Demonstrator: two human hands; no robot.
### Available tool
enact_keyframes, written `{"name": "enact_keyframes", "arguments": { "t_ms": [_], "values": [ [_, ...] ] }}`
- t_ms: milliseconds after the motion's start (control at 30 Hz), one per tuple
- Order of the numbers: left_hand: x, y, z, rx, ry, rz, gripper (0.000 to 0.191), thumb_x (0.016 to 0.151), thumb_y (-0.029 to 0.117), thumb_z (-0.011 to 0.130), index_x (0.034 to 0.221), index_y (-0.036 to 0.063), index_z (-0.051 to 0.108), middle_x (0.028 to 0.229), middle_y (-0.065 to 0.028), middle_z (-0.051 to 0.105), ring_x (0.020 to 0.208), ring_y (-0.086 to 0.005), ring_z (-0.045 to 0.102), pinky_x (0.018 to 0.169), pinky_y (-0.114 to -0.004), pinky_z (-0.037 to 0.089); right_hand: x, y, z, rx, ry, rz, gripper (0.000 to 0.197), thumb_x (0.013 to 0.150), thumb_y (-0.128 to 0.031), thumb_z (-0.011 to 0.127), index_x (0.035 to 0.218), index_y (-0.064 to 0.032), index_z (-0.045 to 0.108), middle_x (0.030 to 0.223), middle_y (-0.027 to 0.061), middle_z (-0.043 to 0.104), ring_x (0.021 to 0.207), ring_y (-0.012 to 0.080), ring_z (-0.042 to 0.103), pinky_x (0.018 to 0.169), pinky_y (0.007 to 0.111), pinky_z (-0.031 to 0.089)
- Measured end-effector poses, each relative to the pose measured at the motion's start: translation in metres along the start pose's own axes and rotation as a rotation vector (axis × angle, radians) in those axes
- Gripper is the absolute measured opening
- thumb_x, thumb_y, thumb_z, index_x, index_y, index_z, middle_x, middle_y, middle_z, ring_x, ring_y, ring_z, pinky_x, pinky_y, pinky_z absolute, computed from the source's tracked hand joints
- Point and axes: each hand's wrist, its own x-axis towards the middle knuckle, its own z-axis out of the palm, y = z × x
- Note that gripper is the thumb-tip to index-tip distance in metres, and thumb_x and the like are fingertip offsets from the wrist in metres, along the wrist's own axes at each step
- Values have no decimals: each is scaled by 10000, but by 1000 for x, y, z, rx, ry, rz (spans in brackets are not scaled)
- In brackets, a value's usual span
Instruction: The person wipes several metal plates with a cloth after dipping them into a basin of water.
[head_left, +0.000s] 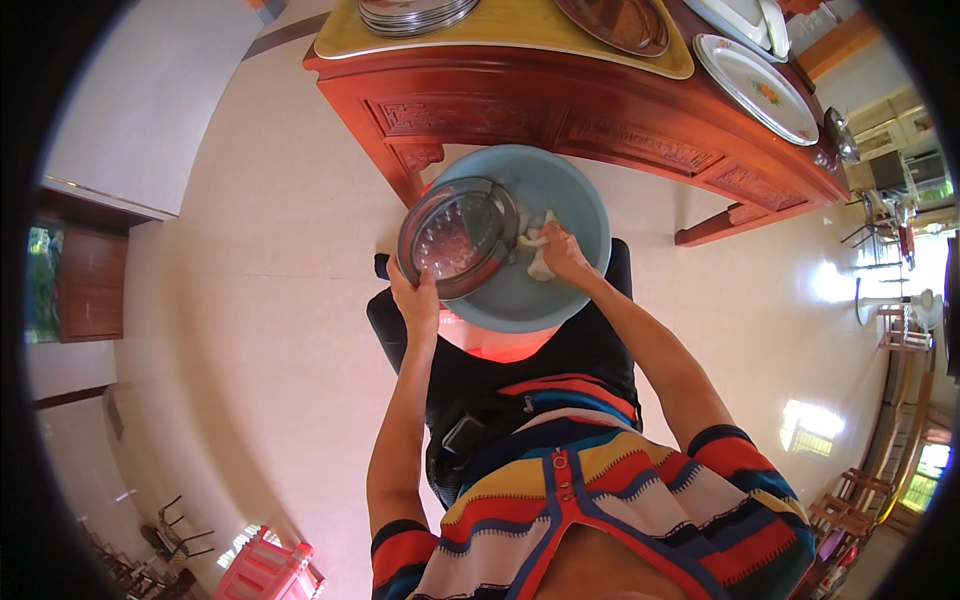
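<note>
My left hand (417, 298) grips the near-left rim of an oval metal dish (457, 238), thumb on top. The shiny dish tilts over the left part of a blue-grey plastic basin (517, 309) and covers that part of it. Inside the basin, my right hand (566, 255) has its fingers closed around pale cauliflower pieces (540, 266), just right of the dish. More pale pieces show faintly beside the dish rim. The basin rests between my knees above something red (495, 346), mostly hidden.
A carved reddish wooden table (525, 112) stands beyond the basin. On it are a yellow tray (510, 30), stacked metal plates (416, 15), a brown plate (619, 22) and oval floral platters (761, 90). A pink plastic stool (266, 566) lies behind left; a fan (926, 307) is far right.
</note>
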Motion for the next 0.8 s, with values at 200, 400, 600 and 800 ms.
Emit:
{"name": "enact_keyframes", "arguments": {
  "t_ms": [200,400,600,800],
  "values": [
    [15,-24,-2,-413,80,-192,433,929,389,422,1061,-9,532,995,-76,555,918,-164,504,838,-290,395,-20,-81,-23,228,316,-59,187,784,-42,545,969,-55,522,825,153,588,793,294,596,685,363,455],
    [18,-46,-2,16,82,-61,545,938,458,315,1040,-30,535,994,-110,526,913,-185,511,814,-300,406,-23,-166,0,548,151,-118,188,798,-22,504,986,-30,500,918,172,558,871,345,562,767,382,444],
    [10,-24,7,-394,135,-344,509,942,424,343,1039,-28,557,961,-82,532,895,-171,513,790,-283,415,0,-183,47,405,19,-483,438,792,33,467,1227,-4,430,1277,227,412,1208,362,382,1006,391,320],
    [9,-13,15,-363,171,-194,462,946,389,370,1040,-18,566,909,-63,584,853,-147,518,768,-272,410,56,-120,54,-19,252,-650,589,697,10,502,1276,8,392,1295,199,408,1216,342,370,1026,430,288]
  ]
}}
